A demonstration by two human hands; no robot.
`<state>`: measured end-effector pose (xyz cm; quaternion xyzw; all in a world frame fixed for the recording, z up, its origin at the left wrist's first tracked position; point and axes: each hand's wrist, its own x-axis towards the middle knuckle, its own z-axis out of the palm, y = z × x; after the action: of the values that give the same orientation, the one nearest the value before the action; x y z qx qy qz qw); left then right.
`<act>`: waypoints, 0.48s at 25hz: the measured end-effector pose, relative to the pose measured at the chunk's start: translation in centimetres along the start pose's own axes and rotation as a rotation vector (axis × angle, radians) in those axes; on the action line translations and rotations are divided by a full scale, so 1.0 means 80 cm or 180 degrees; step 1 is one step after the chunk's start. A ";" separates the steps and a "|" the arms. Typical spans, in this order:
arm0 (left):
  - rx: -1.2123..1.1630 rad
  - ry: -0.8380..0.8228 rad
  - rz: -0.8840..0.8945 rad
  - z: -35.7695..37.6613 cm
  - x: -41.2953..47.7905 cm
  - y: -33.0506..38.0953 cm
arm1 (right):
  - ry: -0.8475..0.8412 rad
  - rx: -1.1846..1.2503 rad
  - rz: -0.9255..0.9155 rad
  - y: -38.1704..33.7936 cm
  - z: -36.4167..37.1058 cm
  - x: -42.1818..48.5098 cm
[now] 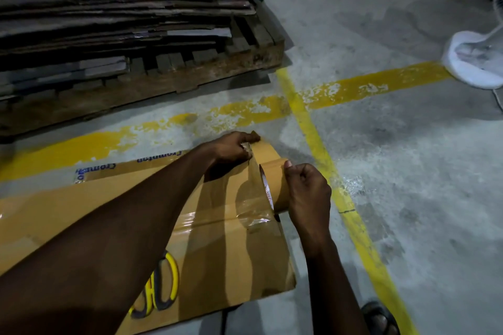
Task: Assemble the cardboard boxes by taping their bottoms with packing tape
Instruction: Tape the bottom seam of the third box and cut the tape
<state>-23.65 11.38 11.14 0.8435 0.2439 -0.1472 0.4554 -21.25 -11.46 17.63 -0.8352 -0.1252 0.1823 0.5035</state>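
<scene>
Head view: the cardboard box (54, 212) is lying bottom-up on the concrete floor (408, 171), its flaps closed and glossy tape already covering the centre seam (206, 221). The right hand (309, 193) is wrapping its curled fingers round the brown packing tape roll (276, 182), standing it on edge at the box's right end, probably so that it acts as an anchor. The left hand (234, 148) is pinching the free end of the tape strip (254, 174) by the far edge, apparently pulling it taut for a clean tear or fold-over. Yellow-handled scissors (166, 288) are lying on the box under the left forearm, within reach for cutting. Flattened cartons (109, 8) are waiting on a wooden pallet (190, 76) beyond.
</scene>
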 end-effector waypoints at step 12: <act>0.0166 0.0179 0.0150 0.001 -0.004 -0.012 | 0.0041 -0.0018 -0.0040 -0.002 0.005 -0.001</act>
<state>-24.49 11.71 10.59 0.8644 0.2327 -0.1190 0.4296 -21.50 -11.10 17.61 -0.8369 -0.1278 0.1734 0.5031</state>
